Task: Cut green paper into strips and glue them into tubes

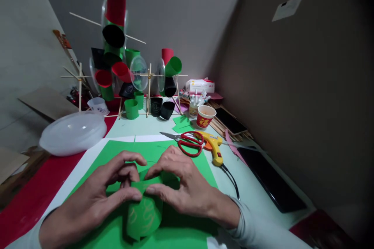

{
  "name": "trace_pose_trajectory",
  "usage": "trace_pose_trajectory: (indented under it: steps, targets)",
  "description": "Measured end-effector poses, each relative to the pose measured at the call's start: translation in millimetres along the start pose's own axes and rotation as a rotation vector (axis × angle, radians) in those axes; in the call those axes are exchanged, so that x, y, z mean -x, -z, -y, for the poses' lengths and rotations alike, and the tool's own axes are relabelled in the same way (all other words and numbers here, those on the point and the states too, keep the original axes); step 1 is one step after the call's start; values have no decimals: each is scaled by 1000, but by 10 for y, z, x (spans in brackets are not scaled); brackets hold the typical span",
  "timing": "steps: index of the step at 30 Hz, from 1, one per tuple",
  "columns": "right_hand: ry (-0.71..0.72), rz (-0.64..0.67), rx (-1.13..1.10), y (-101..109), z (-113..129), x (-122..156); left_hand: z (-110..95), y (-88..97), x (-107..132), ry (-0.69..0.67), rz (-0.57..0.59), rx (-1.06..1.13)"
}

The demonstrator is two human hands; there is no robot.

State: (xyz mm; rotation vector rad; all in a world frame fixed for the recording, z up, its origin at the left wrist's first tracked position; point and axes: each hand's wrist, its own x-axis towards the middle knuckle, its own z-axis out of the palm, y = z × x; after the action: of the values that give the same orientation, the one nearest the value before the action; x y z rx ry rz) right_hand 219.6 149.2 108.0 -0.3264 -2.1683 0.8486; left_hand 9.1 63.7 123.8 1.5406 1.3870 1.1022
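Between my hands is a paper cup wrapped in green paper (146,214), its side marked with faint pale drawing. My left hand (102,192) grips its rim from the left, thumb outside and fingers behind. From the right, my right hand (184,184) pinches the same rim, thumb on the near side and index finger over the edge. Under the cup lies a large green paper sheet (102,155). Just beyond my right hand rest red-handled scissors (189,144), blades pointing left. A yellow glue gun (214,146) lies beside them with its black cord.
Wooden-stick frames with clear discs hold red, green and black cups (113,35) at the back. A white-and-red paper cup (206,116) and a cup of markers (194,107) stand behind the scissors. A black tablet-like device (271,179) lies right; a translucent bag (74,132) sits left.
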Motion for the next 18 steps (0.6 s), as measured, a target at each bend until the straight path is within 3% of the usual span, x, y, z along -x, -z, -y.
trace_pose_trajectory:
  steps: [7,13,18]
  targets:
    - [20,87,-9,-33,-35,25,40,40,19,-93,50,-251]
    - [-83,107,-185,-82,-74,26,211,36,96,-191,-3,-388]
    - [-175,-9,-283,-136,-71,15,397,33,162,-159,-92,-398]
